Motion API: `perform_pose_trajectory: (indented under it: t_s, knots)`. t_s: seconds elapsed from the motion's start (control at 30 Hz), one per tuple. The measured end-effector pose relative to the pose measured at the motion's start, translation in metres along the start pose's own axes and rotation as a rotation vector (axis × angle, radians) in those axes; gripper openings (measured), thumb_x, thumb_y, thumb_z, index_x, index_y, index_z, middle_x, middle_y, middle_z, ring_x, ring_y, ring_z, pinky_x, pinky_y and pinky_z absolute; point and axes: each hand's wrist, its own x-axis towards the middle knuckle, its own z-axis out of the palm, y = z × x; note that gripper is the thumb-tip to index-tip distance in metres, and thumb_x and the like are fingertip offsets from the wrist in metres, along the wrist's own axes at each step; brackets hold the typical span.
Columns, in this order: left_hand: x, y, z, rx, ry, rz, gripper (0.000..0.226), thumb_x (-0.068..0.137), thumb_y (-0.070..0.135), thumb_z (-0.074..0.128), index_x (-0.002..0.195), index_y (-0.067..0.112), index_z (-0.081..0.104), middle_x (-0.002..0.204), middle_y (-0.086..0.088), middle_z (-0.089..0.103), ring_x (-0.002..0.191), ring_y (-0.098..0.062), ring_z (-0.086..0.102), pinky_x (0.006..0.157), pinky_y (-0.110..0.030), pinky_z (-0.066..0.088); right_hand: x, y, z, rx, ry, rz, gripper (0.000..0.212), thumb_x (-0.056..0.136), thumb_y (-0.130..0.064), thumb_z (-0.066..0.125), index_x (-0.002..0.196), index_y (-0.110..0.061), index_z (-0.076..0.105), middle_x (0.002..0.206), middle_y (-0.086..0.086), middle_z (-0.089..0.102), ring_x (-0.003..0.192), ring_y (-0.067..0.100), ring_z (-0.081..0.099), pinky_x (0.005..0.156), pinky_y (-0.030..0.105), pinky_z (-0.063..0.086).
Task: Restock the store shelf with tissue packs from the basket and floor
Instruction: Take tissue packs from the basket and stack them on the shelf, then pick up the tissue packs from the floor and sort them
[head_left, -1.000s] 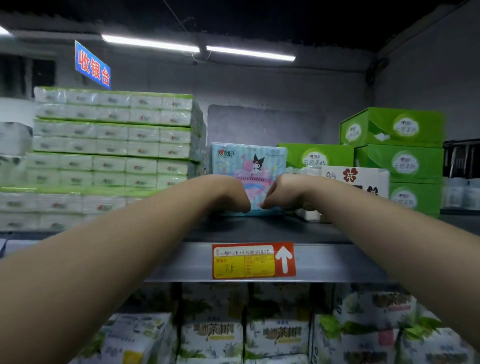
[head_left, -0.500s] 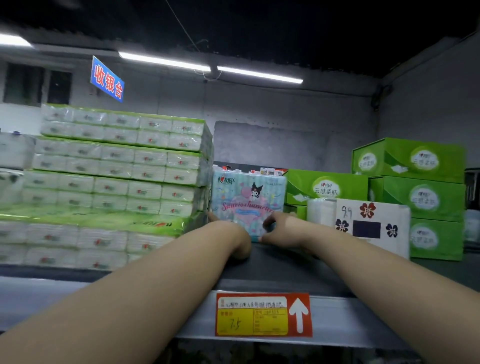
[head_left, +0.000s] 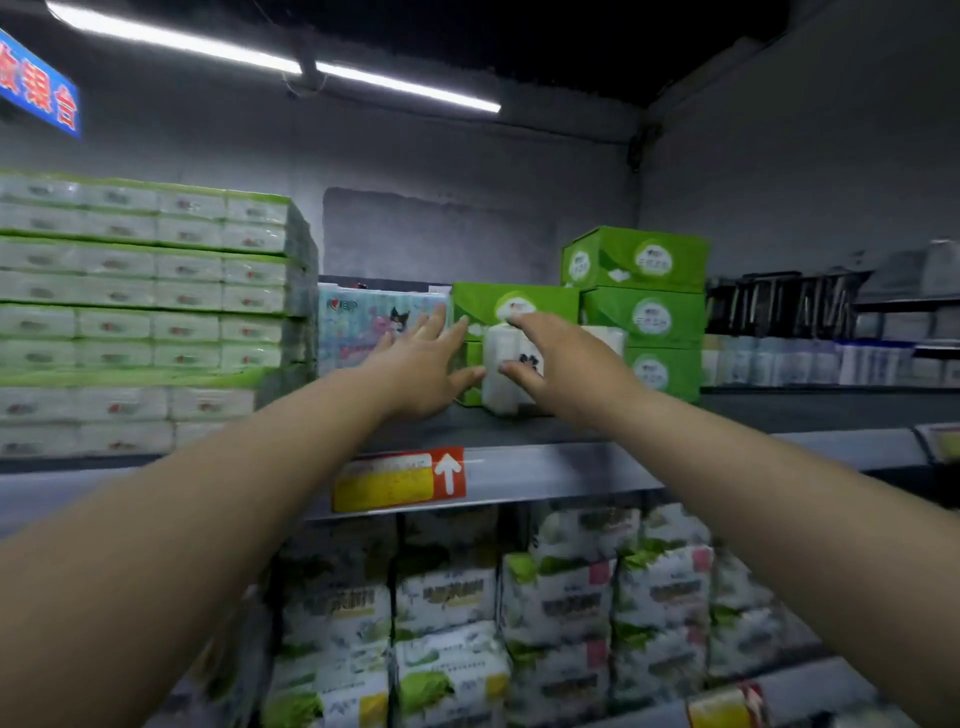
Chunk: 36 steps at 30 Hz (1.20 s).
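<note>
The blue cartoon-print tissue pack (head_left: 363, 327) stands upright on the top shelf (head_left: 571, 467), against the tall stack on its left. Just right of it stands a white tissue pack (head_left: 500, 364) with dark flower marks. My left hand (head_left: 426, 364) is spread with straight fingers in front of the blue pack's right edge, its thumb at the white pack's left side. My right hand (head_left: 561, 364) is spread over the white pack's front, covering most of it. Neither hand's fingers curl round a pack.
A tall stack of green-wrapped tissue packs (head_left: 156, 286) fills the shelf's left part. Green boxes (head_left: 641, 312) are stacked behind and right of the white pack. A red and yellow price tag (head_left: 397, 480) hangs on the shelf edge. Leaf-print packs (head_left: 561, 597) fill the lower shelf.
Both hands have left the blue cartoon pack and moved right to the white pack, opening their fingers. The blue pack now stands deeper on the shelf. The view has swung right.
</note>
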Motion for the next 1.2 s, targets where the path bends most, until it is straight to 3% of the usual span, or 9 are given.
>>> perform_pose_trajectory:
  t_s: [0.17, 0.4, 0.6, 0.87, 1.2]
  knots:
    - [-0.024, 0.08, 0.018, 0.02, 0.024, 0.22, 0.075, 0.097, 0.056, 0.031, 0.155, 0.022, -0.001, 0.162, -0.004, -0.011, 0.15, -0.02, -0.005, 0.118, -0.049, 0.003, -0.088, 0.045, -0.042, -0.187, -0.098, 0.106, 0.07, 0.095, -0.05, 0.05, 0.151, -0.014, 0.028, 0.158, 0.008, 0.027, 0.147, 0.024, 0.021, 0.119, 0.039, 0.019]
    - [-0.074, 0.216, 0.066, -0.015, -0.157, 0.47, 0.079, 0.096, 0.062, 0.026, 0.155, 0.021, -0.007, 0.162, -0.002, -0.016, 0.149, -0.02, -0.009, 0.118, -0.049, -0.002, -0.243, 0.087, -0.092, -0.325, -0.391, 0.412, 0.078, 0.095, -0.064, 0.031, 0.156, -0.027, 0.0, 0.164, 0.0, -0.005, 0.15, 0.018, -0.007, 0.12, 0.044, 0.003]
    - [-0.126, 0.327, 0.123, -0.017, -0.322, 0.688, 0.082, 0.093, 0.067, 0.022, 0.154, 0.024, -0.013, 0.159, -0.001, -0.024, 0.148, -0.021, -0.015, 0.117, -0.051, -0.006, -0.384, 0.109, -0.12, -0.372, -0.508, 0.628, 0.08, 0.095, -0.064, 0.032, 0.155, -0.027, -0.006, 0.163, 0.002, -0.011, 0.15, 0.019, -0.011, 0.121, 0.047, 0.002]
    - [-0.219, 0.477, 0.22, -0.006, -0.524, 1.079, 0.083, 0.095, 0.065, 0.026, 0.153, 0.022, -0.013, 0.159, -0.003, -0.023, 0.148, -0.019, -0.018, 0.117, -0.048, -0.008, -0.592, 0.115, -0.134, -0.355, -0.605, 1.082, 0.083, 0.093, -0.066, 0.033, 0.155, -0.027, -0.005, 0.163, 0.004, -0.009, 0.15, 0.018, -0.011, 0.119, 0.047, -0.004]
    - [-0.381, 0.597, 0.341, 0.037, -0.745, 1.584, 0.082, 0.096, 0.062, 0.029, 0.153, 0.021, -0.014, 0.16, -0.003, -0.022, 0.148, -0.02, -0.016, 0.117, -0.049, -0.007, -0.811, 0.022, -0.11, -0.289, -0.641, 1.731, 0.085, 0.094, -0.065, 0.031, 0.155, -0.023, -0.008, 0.163, 0.006, -0.011, 0.15, 0.019, -0.013, 0.119, 0.047, -0.005]
